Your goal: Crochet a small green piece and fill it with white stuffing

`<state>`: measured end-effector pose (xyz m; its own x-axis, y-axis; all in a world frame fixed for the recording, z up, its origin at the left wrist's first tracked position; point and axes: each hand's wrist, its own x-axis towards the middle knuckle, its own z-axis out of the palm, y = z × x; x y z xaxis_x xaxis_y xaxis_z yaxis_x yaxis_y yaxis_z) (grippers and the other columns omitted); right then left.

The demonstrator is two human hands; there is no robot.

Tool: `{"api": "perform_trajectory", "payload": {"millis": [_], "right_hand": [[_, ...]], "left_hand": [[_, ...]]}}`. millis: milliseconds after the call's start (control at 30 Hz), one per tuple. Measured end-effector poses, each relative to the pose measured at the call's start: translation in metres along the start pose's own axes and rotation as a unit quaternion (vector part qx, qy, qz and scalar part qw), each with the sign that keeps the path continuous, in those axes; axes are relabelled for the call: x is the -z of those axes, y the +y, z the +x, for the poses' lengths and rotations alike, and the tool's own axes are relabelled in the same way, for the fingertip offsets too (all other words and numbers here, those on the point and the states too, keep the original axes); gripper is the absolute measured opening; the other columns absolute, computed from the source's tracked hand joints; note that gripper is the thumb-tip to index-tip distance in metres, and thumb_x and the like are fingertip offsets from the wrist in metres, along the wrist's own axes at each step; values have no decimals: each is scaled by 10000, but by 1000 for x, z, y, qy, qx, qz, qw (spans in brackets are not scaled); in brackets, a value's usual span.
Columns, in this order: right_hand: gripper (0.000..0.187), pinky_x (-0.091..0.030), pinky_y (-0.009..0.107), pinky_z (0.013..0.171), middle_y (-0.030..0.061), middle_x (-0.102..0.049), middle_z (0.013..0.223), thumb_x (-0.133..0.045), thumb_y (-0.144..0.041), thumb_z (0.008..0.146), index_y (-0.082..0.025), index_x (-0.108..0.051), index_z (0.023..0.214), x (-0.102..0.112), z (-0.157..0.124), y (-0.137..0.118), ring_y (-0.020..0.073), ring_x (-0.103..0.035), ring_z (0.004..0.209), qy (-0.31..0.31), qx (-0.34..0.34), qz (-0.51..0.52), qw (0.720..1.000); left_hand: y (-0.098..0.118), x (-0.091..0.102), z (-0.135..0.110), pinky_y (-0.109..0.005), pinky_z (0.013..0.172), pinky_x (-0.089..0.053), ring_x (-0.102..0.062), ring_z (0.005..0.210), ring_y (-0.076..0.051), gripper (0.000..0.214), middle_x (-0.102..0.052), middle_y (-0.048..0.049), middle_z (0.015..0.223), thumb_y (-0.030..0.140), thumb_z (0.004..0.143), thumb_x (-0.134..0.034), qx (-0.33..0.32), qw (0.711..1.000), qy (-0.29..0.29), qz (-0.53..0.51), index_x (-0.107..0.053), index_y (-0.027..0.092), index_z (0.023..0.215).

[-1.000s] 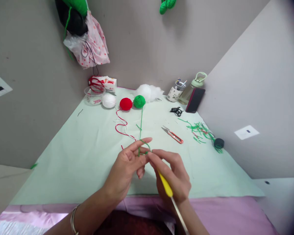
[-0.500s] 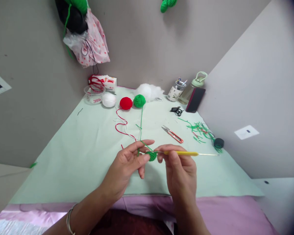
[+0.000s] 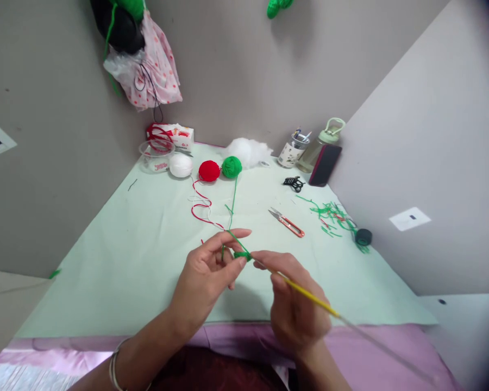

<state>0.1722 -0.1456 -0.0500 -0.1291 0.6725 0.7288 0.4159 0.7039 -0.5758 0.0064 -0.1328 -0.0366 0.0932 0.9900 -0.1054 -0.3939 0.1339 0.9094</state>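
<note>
My left hand pinches a small green crochet piece between thumb and fingers. Green yarn runs from the green yarn ball over my left index finger to the piece. A crochet hook with a yellow handle is gripped in my right hand. Its tip meets the crochet piece, though the exact stitch is too small to make out. The hook's long metal rear end slants down to the right, blurred.
Behind my hands sit a red yarn ball, a white yarn ball and white stuffing. Orange thread snips lie to the right, near green yarn scraps. A phone leans on a bottle.
My right hand has turned the hook from nearly level to a slant, its rear end swinging downward. The crochet piece has tilted and moved slightly left with my left hand.
</note>
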Motion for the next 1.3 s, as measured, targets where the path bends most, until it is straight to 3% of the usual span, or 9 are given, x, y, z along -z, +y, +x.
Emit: {"api": "perform_trajectory", "payload": {"millis": [67, 167, 267, 400, 567, 767, 1000, 1167, 1300], "right_hand": [[386, -646, 364, 794, 109, -808, 1113, -621, -78, 986, -252, -717, 1318, -3, -4, 4, 232, -774, 975, -9, 56, -76, 995], [442, -636, 370, 814, 105, -793, 1153, -684, -55, 942, -292, -752, 1308, -6, -6, 8, 246, -759, 1018, 18, 86, -127, 988], [314, -611, 363, 718, 64, -784, 988, -622, -113, 1001, -297, -790, 1193, -5, -1, 8, 218, -730, 856, 59, -15, -4, 998], [237, -552, 323, 610, 49, -741, 874, -562, -247, 1067, -252, -794, 1022, -5, 9, 7, 170, -646, 684, 104, -167, 184, 963], [205, -564, 320, 680, 48, -785, 948, -612, -210, 1038, -267, -809, 1034, -9, 11, 5, 175, -669, 778, 64, -143, 156, 975], [263, -560, 329, 693, 46, -777, 934, -591, -120, 1022, -267, -796, 1098, 1, 3, -2, 185, -677, 811, 85, -85, 90, 989], [208, -548, 280, 576, 38, -743, 849, -612, -257, 1048, -248, -809, 982, -2, 14, 3, 135, -638, 638, 98, -181, 271, 940], [219, -593, 287, 674, 38, -785, 914, -618, -163, 1031, -266, -811, 1048, -9, 11, 2, 156, -685, 767, 63, -129, 158, 977], [350, -609, 298, 720, 60, -778, 1025, -646, -50, 978, -277, -793, 1201, -9, 2, 2, 176, -729, 884, 44, -19, 10, 999]], "left_hand": [[-1, -2, 1, -170, 522, -454, -489, 555, -34, 360, -624, 32, 857, 236, 807, -890, 7, 1000, 3, -27, -824, 252, 1161], [0, -2, 4, -149, 441, -369, -405, 476, -5, 471, -588, 53, 788, 270, 786, -918, 79, 989, -27, -119, -790, 231, 1238], [3, 2, 8, -126, 407, -272, -273, 432, 18, 422, -459, 97, 637, 237, 798, -907, 138, 970, -58, -190, -800, 158, 1199], [5, 3, 9, -128, 407, -266, -309, 435, 37, 397, -559, 63, 762, 200, 796, -901, 116, 973, -67, -188, -810, 198, 1182], [2, -2, 6, -139, 422, -307, -384, 448, 35, 351, -583, 50, 852, 265, 812, -902, 97, 982, -73, -147, -814, 237, 1151], [5, 3, 7, -141, 442, -315, -403, 492, 17, 357, -564, 51, 829, 236, 790, -920, 66, 991, -37, -106, -813, 228, 1130], [6, 3, 5, -151, 432, -288, -367, 468, 30, 322, -591, 37, 865, 264, 808, -902, 65, 989, -56, -119, -829, 245, 1121], [-3, -1, 5, -161, 469, -379, -449, 496, 7, 360, -633, 23, 907, 315, 827, -895, 65, 991, -73, -88, -816, 252, 1172], [-6, -3, 6, -156, 481, -385, -453, 502, 2, 458, -611, 43, 840, 298, 793, -928, 70, 992, -42, -101, -795, 243, 1228]]}}
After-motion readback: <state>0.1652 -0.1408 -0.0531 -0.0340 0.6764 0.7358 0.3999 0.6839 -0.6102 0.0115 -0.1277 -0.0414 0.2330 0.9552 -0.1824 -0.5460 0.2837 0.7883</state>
